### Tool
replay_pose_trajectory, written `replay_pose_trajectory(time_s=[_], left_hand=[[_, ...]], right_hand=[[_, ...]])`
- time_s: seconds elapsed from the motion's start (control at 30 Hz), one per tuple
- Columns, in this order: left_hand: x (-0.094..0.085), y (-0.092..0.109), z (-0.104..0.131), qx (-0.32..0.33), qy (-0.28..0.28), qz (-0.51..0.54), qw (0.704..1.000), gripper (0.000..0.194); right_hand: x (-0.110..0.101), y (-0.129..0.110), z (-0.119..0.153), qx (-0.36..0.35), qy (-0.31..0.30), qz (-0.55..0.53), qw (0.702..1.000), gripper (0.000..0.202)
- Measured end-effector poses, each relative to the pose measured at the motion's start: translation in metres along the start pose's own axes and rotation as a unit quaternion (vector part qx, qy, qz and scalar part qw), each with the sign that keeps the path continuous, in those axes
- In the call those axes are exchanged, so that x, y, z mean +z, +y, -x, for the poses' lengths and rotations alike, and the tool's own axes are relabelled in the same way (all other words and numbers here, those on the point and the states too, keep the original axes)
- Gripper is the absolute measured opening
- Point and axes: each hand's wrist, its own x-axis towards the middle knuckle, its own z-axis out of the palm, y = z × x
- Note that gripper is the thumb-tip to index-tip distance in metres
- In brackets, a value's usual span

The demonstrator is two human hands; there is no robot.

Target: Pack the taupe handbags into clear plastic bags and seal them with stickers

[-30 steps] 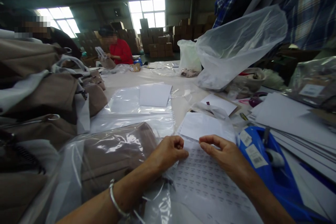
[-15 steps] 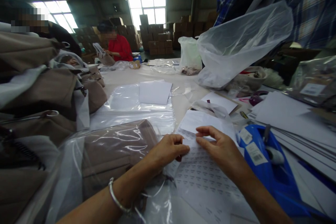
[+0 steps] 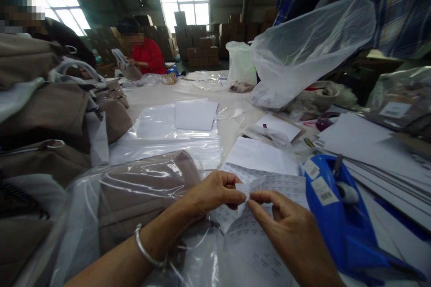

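A white sheet (image 3: 279, 184) printed with rows of small marks lies in front of me, its near left part bent up. My left hand (image 3: 218, 193) pinches the raised edge between thumb and fingers. Close beside it, my right hand (image 3: 286, 222) pinches the same sheet, fingertips almost meeting the left ones. More printed paper (image 3: 259, 251) lies under the hands. To the left, a brown-taupe bag (image 3: 144, 188) rests in a clear plastic sleeve, partly behind my left forearm. Whether a small label is between the fingertips is too fine to see.
A blue tape dispenser (image 3: 340, 215) stands at right, near stacked white sheets (image 3: 357, 134). Brown bags (image 3: 54, 112) pile up at left. Flat clear plastic bags (image 3: 158, 130) lie ahead with a white card (image 3: 196, 115) on top. A person in red (image 3: 150, 56) works across the table.
My hands, apart above the sheet before, have come together. The sheet's edge is now gripped and bent upward. The view has shifted slightly.
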Motion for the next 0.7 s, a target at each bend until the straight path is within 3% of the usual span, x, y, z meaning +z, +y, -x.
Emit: replay_pose_trajectory(time_s=[0.27, 0.5, 0.7], left_hand=[[-0.001, -0.007, 0.000, 0.050, -0.026, -0.081, 0.995, 0.017], [0.006, 0.005, 0.008, 0.052, -0.023, -0.125, 0.991, 0.013], [0.009, 0.002, 0.008, 0.051, -0.018, -0.126, 0.990, 0.013]], right_hand=[[-0.002, -0.001, 0.002, -0.034, 0.013, 0.033, 0.999, 0.028], [-0.006, -0.004, 0.005, -0.081, 0.029, 0.056, 0.995, 0.020], [-0.002, -0.003, 0.009, -0.118, 0.033, 0.083, 0.989, 0.019]])
